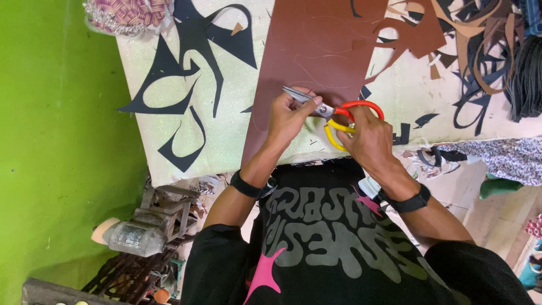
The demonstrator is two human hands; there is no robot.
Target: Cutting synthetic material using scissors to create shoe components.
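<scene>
My right hand point(370, 138) grips a pair of scissors point(333, 113) by its handles, one red and one yellow. The steel blades point left and lie over a brown sheet point(316, 51) spread on the glittery white table point(226, 130). My left hand point(289, 116) is curled at the blades, fingers pinching around them near the pivot. Whether a small piece sits between the fingers is hidden. Both wrists wear black bands.
Black offcuts point(186, 68) lie on the table's left half. Brown and black strips point(468, 45) pile at the far right. A green wall point(56, 141) stands at left. A metal frame with a motor point(135, 234) sits below the table's near-left corner.
</scene>
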